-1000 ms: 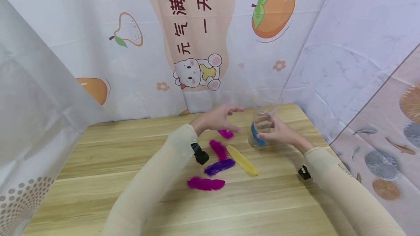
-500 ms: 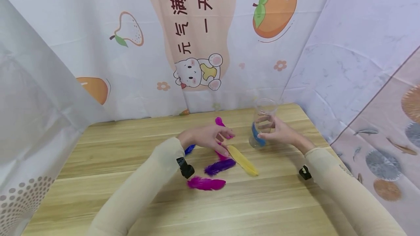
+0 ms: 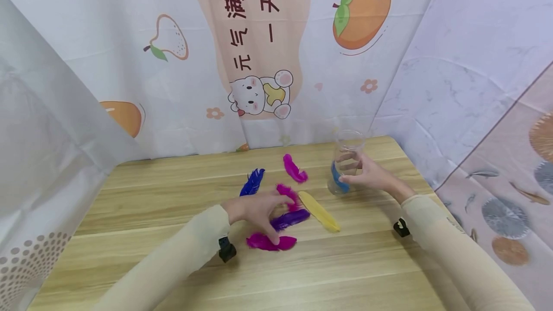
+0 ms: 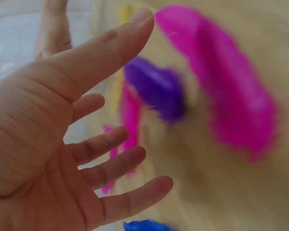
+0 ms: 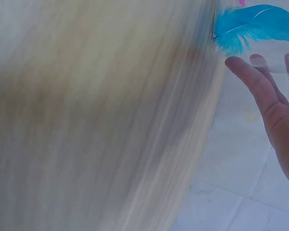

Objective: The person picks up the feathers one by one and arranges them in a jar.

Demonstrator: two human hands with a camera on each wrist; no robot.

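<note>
My left hand [image 3: 256,209] hangs with spread, relaxed fingers over the feathers, thumb above the front magenta feather [image 3: 261,241]. In the left wrist view nothing lies between its fingers; a purple feather [image 4: 156,89] shows beyond the thumb. My right hand [image 3: 370,174] grips a tall clear cup [image 3: 351,142] standing upright at the right, its fingers curled round the side. Inside the cup is a bright blue feather [image 5: 257,23]. Next to the left hand lie a second magenta feather [image 3: 287,195], partly covered by a fingertip, and a yellow feather [image 3: 319,211].
A dark blue feather [image 3: 252,182] lies behind the left wrist, and another magenta feather [image 3: 294,169] farther back. The wooden table [image 3: 142,205] meets a printed curtain [image 3: 181,85] at its back edge. More printed cloth [image 3: 488,124] hangs on the right.
My left hand has moved from beside the cup leftward and toward the front, down over the purple and front magenta feathers, uncovering the dark blue one. The right hand and cup have stayed put.
</note>
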